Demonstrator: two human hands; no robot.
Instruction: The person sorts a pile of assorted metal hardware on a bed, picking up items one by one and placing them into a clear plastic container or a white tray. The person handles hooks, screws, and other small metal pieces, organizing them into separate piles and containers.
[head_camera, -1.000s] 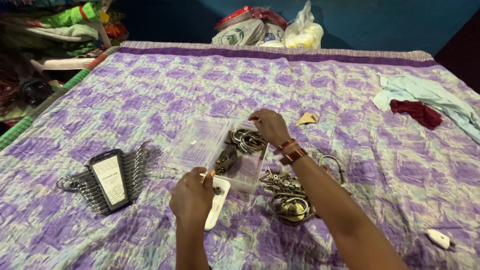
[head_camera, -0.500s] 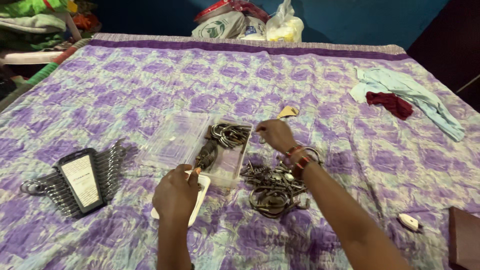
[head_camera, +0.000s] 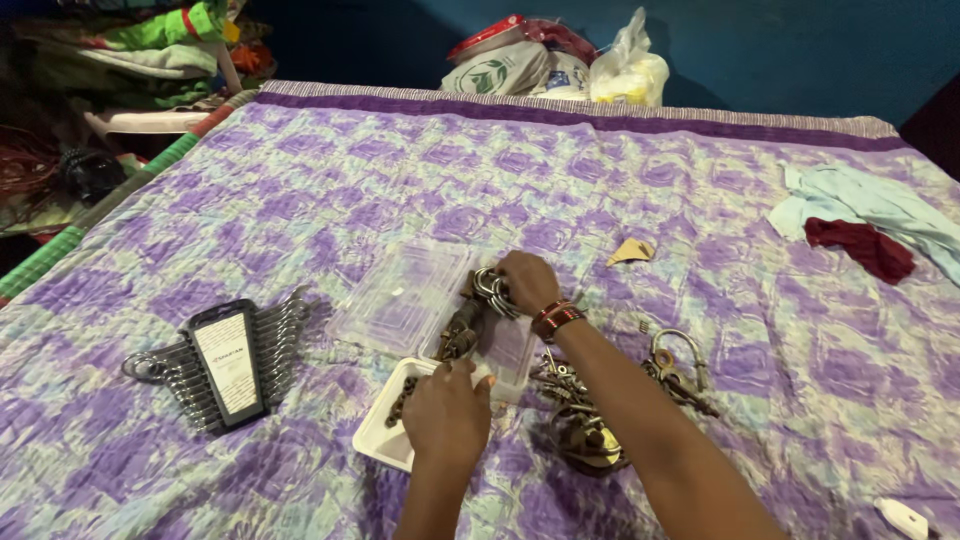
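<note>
Right hand (head_camera: 527, 280) reaches into the clear plastic box (head_camera: 500, 350), fingers curled onto metal rings (head_camera: 490, 285) at its far end. Left hand (head_camera: 447, 410) rests half-closed on the white tray (head_camera: 378, 432). The box's long axis runs away from the person. Loose rusty hardware (head_camera: 575, 400) lies just right; a wrench set (head_camera: 225, 360) sits well left on the bed (head_camera: 400, 170).

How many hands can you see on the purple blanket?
2. The left hand rests on the white tray near the bottom. The right hand reaches into the clear plastic box, touching the metal rings there. No other hands show.
</note>
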